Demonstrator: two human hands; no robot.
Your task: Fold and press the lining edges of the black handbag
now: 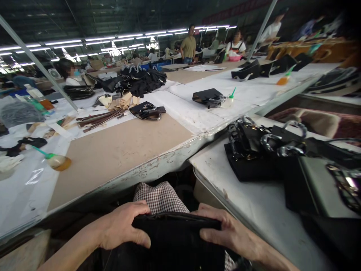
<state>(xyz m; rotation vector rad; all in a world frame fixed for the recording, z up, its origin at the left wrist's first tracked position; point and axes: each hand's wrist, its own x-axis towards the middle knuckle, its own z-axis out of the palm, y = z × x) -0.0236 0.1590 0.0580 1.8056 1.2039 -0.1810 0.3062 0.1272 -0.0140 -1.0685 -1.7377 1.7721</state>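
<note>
A black bag (175,241) rests over my lap, its top edge facing up and its lower part running out of the picture. My left hand (124,226) grips the left end of that edge, thumb on the near face and fingers behind. At the right end my right hand (222,227) holds it the same way. Beneath and beyond the bag shows checked cloth (160,197) over my knees. Most fingertips are hidden behind the bag.
A long worktable (121,143) carries a glue bottle (58,162), dark strips (101,119), a small black bag (146,110) and another black bag (208,97). Black bags with wrapped handles (259,150) crowd the right-hand table (225,184). A person (188,47) stands farther back.
</note>
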